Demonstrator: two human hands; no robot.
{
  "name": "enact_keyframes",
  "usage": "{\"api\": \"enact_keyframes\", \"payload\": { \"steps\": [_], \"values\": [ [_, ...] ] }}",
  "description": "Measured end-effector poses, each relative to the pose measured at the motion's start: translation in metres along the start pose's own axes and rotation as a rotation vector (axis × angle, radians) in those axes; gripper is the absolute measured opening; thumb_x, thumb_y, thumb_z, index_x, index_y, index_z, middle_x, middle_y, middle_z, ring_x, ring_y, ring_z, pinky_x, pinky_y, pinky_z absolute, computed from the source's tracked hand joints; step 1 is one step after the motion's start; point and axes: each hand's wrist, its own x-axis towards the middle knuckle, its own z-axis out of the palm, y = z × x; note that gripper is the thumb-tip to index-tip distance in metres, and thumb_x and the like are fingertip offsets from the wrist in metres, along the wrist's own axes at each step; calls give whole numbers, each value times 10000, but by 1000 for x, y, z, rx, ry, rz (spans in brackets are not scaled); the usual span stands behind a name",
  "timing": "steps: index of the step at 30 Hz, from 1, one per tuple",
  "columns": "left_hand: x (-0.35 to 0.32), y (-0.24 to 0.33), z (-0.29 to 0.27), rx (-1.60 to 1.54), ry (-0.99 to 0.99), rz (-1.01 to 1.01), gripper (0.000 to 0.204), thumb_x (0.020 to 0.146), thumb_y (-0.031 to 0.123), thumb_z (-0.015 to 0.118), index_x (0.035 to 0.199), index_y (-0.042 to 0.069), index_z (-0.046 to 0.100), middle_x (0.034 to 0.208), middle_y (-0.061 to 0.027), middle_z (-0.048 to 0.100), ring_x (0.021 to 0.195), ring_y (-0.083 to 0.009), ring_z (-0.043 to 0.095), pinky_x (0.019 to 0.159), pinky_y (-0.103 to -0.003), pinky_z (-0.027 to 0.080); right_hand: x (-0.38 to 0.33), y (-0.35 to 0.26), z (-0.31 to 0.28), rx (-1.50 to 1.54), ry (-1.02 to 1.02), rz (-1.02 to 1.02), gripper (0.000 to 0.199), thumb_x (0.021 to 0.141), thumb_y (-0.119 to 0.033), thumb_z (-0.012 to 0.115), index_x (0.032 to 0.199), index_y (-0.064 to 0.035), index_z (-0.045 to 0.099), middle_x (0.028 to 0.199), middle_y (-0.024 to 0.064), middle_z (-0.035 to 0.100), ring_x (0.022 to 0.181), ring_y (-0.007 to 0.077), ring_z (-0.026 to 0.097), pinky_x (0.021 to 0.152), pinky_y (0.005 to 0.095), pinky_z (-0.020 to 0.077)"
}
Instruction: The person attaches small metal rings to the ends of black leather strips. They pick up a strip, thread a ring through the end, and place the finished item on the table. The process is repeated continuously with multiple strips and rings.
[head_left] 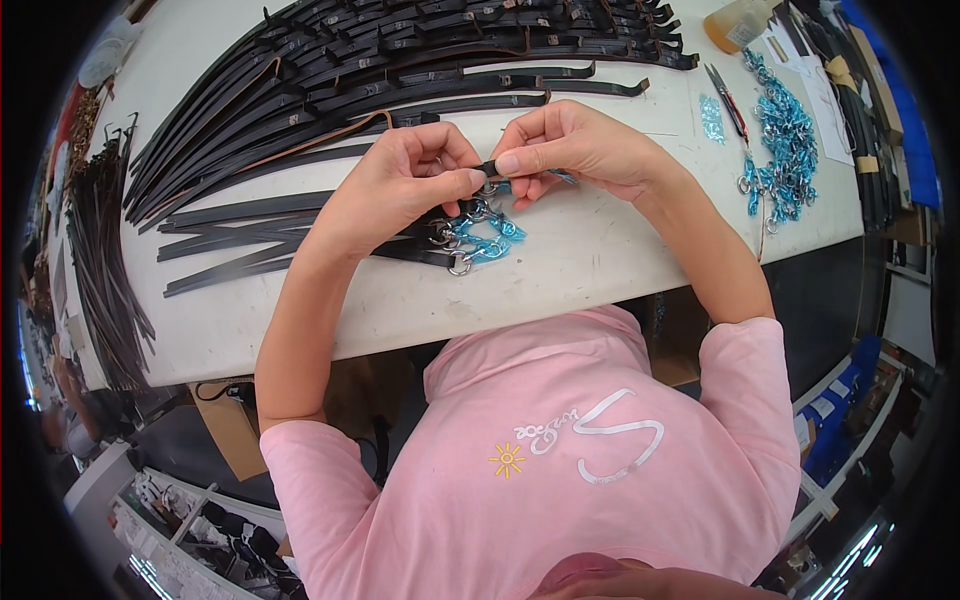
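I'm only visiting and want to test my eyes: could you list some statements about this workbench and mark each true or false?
1. The left hand and right hand meet at the end of a black strap. True.
2. The red-handled tool lies left of both hands. False: the red-handled tool lies to their right.
3. A pile of blue-wrapped metal pieces sits toward the table's right end. True.
4. The tabletop is black. False: the tabletop is whitish.
5. The person wears a green shirt. False: the shirt is pink.
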Motion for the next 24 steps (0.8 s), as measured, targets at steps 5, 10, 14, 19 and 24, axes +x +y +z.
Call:
{"api": "enact_keyframes", "payload": {
  "steps": [5, 10, 14, 19, 24],
  "values": [
    [3, -2, 2, 45, 31, -7, 101, 871, 99, 720, 847, 25, 655, 742, 10, 629, 660, -47, 572, 629, -201, 467, 0, 1, 3, -36, 20, -2, 202, 897, -209, 770, 958, -22, 723, 809, 37, 712, 715, 93, 691, 695, 203, 553],
    [2, -2, 4, 255, 90, 56, 128, 871, 87, 734, 900, 17, 631, 836, 14, 635, 764, -51, 576, 695, -215, 469, -2, -3, 4, -64, 35, -27, 227, 885, -221, 781, 957, -13, 727, 838, 53, 709, 752, 117, 687, 732, 231, 553],
    [-7, 0, 14, 333, 253, 327, 241, 829, 123, 768, 1001, -16, 669, 815, -16, 648, 682, -55, 560, 587, -226, 440, -3, -8, 1, -88, 75, -61, 216, 890, -214, 775, 968, -20, 721, 828, 44, 714, 747, 113, 696, 723, 223, 551],
    [-13, 0, 23, 811, 389, 512, 199, 864, 121, 775, 1041, 64, 703, 822, -48, 593, 584, -185, 575, 535, -297, 474, -4, -6, -4, -68, 65, -44, 204, 898, -212, 771, 969, -29, 714, 822, 40, 715, 744, 110, 702, 710, 223, 550],
    [-9, -4, 21, 797, 434, 532, 179, 858, 109, 779, 1017, 58, 715, 814, -43, 599, 564, -156, 571, 521, -284, 465, -3, -8, -5, -14, 56, -19, 205, 898, -210, 772, 975, -30, 713, 837, 38, 717, 746, 110, 702, 699, 218, 547]
  ]
}}
